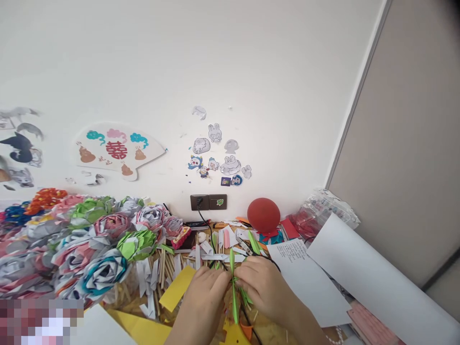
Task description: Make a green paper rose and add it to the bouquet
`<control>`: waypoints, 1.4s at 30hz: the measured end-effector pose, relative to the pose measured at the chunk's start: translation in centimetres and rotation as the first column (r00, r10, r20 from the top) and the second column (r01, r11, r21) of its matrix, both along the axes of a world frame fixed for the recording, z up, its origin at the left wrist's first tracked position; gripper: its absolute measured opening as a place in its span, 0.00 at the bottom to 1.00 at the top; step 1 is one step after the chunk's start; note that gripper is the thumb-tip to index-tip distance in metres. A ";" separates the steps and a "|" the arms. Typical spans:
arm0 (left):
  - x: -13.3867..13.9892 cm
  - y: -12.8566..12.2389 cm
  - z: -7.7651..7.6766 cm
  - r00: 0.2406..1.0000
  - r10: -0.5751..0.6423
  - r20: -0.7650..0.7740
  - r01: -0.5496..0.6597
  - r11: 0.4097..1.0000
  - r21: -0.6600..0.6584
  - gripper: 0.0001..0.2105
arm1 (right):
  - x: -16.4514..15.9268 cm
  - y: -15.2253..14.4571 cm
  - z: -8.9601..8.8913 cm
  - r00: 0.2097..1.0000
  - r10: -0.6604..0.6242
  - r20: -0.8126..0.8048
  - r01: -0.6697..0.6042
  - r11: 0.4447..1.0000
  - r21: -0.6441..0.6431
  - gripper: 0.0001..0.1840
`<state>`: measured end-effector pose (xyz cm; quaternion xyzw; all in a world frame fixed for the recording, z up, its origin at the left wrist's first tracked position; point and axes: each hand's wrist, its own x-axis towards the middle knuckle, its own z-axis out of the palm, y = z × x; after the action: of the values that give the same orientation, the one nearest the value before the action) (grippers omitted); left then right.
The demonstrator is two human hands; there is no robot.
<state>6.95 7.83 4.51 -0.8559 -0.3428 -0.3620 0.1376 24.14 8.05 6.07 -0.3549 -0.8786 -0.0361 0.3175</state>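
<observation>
Over the cluttered tabletop, my left hand (pixel 205 298) and my right hand (pixel 262 287) meet with curled fingers around a narrow strip of folded green paper (pixel 235 303). The strip stands nearly upright, its pointed top showing above my fingers and its lower part hanging between my hands. My fingertips cover its middle. Below it lies a yellow object (pixel 235 334), cut off by the bottom edge, so its kind is unclear. Beside my left hand is a yellow paper piece (pixel 177 289). More folded green paper (pixel 254 243) lies behind my right hand.
Many folded paper flowers (pixel 104 273) are heaped at left. Wooden sticks (pixel 163 273) and folded white strips lie near them. A red balloon (pixel 263 215) stands by the wall. White sheets (pixel 305 278) cover the right side. A black cable (pixel 209 227) runs from the wall socket (pixel 200 202).
</observation>
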 end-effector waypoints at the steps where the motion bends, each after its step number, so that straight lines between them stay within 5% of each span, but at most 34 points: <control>1: -0.1 -0.1 0.2 1.000 -0.005 -0.008 0.005 1.000 0.006 0.12 | 0.0 -0.1 0.1 1.000 0.016 -0.010 -0.016 1.000 -0.013 0.13; 7: -1.0 -0.8 1.4 0.990 -0.122 -0.064 0.112 0.983 -0.145 0.13 | 0.2 -0.7 0.6 0.985 0.147 -0.091 -0.154 0.985 -0.078 0.16; 11: -2.2 -0.7 1.8 0.986 -0.157 -0.059 0.115 0.889 -0.444 0.09 | 0.2 -0.7 0.4 0.984 0.166 -0.062 -0.172 0.978 -0.121 0.14; 14: -2.5 -0.3 1.8 0.990 -0.130 -0.054 0.085 0.859 -0.506 0.05 | 0.6 -0.5 0.4 0.990 0.123 -0.074 -0.134 0.974 -0.181 0.08; 22: -1.9 -0.3 1.3 0.977 -0.069 -0.201 -0.014 0.923 -0.384 0.10 | 1.2 -0.3 0.3 0.997 0.043 -0.072 -0.056 0.981 -0.185 0.05; 31: -1.3 0.0 1.7 0.992 -0.103 -0.075 0.094 0.989 -0.116 0.08 | -0.2 -0.4 -0.2 1.000 -0.018 0.007 0.018 0.998 -0.064 0.06; 42: -0.7 0.0 1.0 0.995 -0.102 0.001 0.102 0.995 0.003 0.10 | -0.4 -0.8 0.4 1.000 0.001 -0.011 -0.001 1.000 -0.027 0.07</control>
<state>6.25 7.79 5.52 -0.8719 -0.2981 -0.3696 0.1202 23.71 7.30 6.45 -0.3588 -0.8776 -0.0222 0.3173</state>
